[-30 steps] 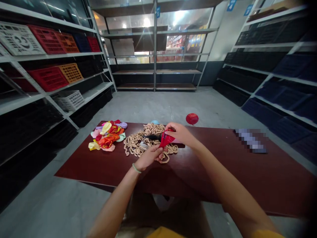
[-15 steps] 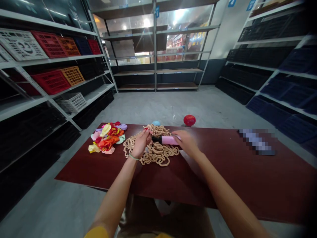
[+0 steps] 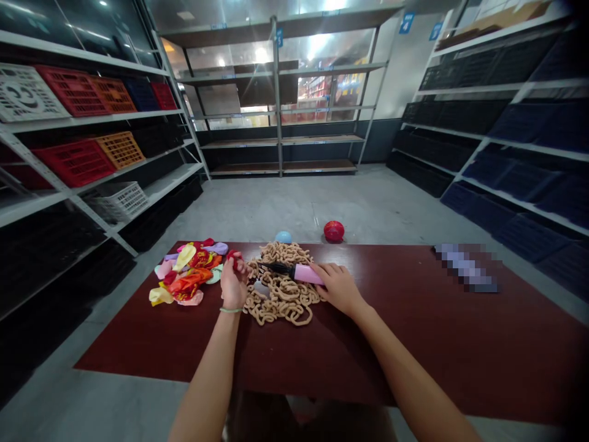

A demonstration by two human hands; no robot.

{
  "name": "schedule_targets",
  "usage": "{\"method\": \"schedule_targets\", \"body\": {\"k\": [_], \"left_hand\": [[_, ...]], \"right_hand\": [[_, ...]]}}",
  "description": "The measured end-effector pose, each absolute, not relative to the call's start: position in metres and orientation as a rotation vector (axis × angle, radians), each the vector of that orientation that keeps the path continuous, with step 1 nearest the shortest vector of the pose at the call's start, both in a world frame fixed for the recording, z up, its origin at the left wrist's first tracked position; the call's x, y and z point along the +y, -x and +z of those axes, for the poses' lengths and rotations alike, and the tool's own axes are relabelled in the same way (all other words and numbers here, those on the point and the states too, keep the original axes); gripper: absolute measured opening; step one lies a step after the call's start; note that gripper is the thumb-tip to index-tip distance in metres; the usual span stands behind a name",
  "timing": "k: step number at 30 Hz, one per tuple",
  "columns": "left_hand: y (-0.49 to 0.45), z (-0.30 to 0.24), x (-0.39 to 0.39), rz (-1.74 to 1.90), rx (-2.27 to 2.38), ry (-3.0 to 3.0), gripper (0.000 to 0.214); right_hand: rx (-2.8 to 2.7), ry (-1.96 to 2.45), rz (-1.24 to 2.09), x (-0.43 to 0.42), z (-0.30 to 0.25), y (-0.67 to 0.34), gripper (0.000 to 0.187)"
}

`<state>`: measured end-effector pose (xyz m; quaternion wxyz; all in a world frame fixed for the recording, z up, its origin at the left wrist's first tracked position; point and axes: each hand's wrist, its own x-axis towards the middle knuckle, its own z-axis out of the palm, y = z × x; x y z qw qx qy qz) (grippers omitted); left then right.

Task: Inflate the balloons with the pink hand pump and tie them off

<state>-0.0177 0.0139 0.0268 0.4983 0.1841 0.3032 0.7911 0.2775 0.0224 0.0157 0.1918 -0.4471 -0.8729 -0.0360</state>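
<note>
My right hand [image 3: 340, 287] is closed on the pink body of a hand balloon pump [image 3: 307, 274], which lies over a heap of beige, rope-like coils [image 3: 286, 302]. The pump's black nozzle end points left, toward my left hand [image 3: 234, 287]. The fingers of that hand are pinched on a small red balloon [image 3: 236, 259], apart from the nozzle and partly hidden by the fingers. Just left of it lies a pile of limp balloons [image 3: 189, 276] in several colours. A small grey object [image 3: 262, 289] rests among the coils.
The dark red table [image 3: 414, 344] carries a blurred-out flat object [image 3: 467, 267] at right. Beyond its far edge are an inflated red balloon [image 3: 334, 231] and a light blue one [image 3: 283, 237]. Shelves with crates [image 3: 73, 91] stand left, more shelving at the back and right.
My left hand has moved left, away from the pump's nozzle, with the red balloon. My right hand has settled lower over the pump's pink body. The view has shifted slightly.
</note>
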Motion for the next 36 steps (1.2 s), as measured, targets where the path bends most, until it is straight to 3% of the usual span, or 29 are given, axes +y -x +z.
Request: {"method": "schedule_targets", "body": {"k": [7,13,36], "left_hand": [[0.026,0.026,0.015,2.078,0.665,-0.352,0.012],[0.026,0.026,0.015,2.023,0.725,-0.406,0.023],[-0.001,0.034,0.008,1.878,0.828,-0.587,0.029]], "right_hand": [[-2.305,1.130,-0.083,0.007,0.026,-0.273,0.058],[-2.485,0.962,-0.149,-0.006,0.026,-0.257,0.065],[-2.550,1.067,-0.120,-0.014,0.023,-0.242,0.064]]}}
